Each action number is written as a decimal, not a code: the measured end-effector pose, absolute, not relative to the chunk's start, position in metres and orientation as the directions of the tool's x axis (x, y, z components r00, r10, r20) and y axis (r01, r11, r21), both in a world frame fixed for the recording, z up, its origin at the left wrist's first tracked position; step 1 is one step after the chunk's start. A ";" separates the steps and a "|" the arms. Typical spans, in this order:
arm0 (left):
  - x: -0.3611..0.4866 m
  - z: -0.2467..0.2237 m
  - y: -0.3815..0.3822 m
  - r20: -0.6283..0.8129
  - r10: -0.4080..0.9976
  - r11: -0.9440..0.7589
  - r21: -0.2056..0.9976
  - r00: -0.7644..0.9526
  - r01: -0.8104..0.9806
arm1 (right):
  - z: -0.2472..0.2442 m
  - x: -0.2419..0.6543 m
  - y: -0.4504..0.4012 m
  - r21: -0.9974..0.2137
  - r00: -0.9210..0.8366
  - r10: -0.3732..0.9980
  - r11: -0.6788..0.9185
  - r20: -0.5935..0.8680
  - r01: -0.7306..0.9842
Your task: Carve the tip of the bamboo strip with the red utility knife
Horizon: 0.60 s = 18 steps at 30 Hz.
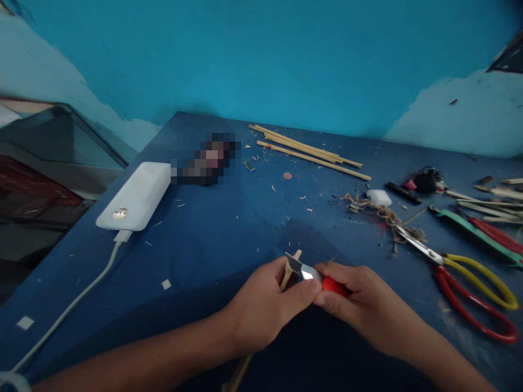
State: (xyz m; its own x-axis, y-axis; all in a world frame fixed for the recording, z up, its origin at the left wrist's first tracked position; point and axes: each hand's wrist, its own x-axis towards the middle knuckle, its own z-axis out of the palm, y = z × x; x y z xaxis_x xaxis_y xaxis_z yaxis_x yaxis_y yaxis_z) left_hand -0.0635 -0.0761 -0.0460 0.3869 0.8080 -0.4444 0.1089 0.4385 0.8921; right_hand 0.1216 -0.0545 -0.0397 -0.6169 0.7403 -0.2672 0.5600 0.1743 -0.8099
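Observation:
My left hand (261, 305) is closed around a thin wooden stick (291, 272), whose tip pokes out above the fingers and whose lower end shows below the wrist. In my right hand (355, 294) is a utility knife (335, 287) with a red handle. Its metal blade (300, 265) lies across the stick near the tip. The left thumb presses against the metal part of the knife, close to the right fingers. Part of the handle is hidden inside the right hand.
Several thin sticks (310, 152) lie by the blue wall. At left sits a white power bank (137, 196) with a cable. Scissors (425, 250), twine (379, 215), a small white case (379, 197) and green-handled pliers (469, 231) lie at right. Shavings are scattered about the blue table (204, 239).

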 end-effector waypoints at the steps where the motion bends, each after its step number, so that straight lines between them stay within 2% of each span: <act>1: -0.064 -0.046 -0.075 -0.455 0.800 0.461 0.883 0.391 0.084 | -0.039 0.121 -0.055 -0.813 -0.619 0.741 0.178 -0.259 0.554; 8: -0.066 -0.046 -0.073 -0.431 0.787 0.484 0.875 0.441 -0.010 | -0.038 0.120 -0.054 -0.845 -0.644 0.725 0.167 -0.244 0.507; 13: -0.067 -0.047 -0.073 -0.442 0.779 0.471 0.881 0.444 0.051 | -0.040 0.122 -0.054 -0.832 -0.634 0.724 0.155 -0.271 0.533; 18: -0.067 -0.051 -0.073 -0.373 0.819 0.338 0.928 0.436 0.158 | -0.041 0.123 -0.054 -0.809 -0.622 0.721 0.148 -0.306 0.569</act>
